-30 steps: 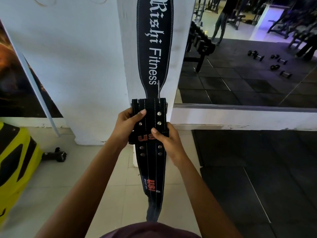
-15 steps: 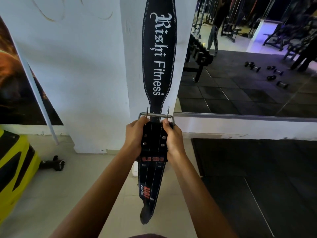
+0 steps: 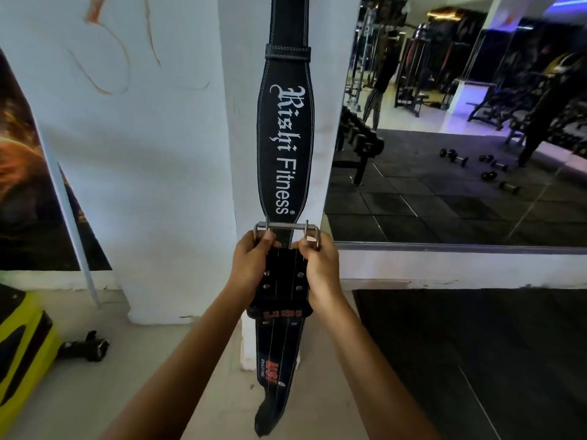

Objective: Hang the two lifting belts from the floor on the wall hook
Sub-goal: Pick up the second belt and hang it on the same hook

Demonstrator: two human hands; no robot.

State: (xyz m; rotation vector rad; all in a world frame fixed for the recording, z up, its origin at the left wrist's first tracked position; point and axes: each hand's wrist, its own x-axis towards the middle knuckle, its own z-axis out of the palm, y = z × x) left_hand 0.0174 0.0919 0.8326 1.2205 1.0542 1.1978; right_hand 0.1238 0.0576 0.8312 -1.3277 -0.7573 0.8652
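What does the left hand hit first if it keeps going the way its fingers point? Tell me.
Probably the metal buckle of the USI belt, just above the left hand, then the hanging Rishi Fitness belt on the pillar. Depth between them is unclear.

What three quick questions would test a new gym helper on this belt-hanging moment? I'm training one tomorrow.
1. True or false: the Rishi Fitness belt lies on the floor.
2. Which hands grip the second belt? A) left only B) right only C) both
3. Fill in: the metal ____ sits just above the thumbs.

Key: 1 false, it hangs against the white pillar. 2 C, left hand and right hand. 3 buckle.
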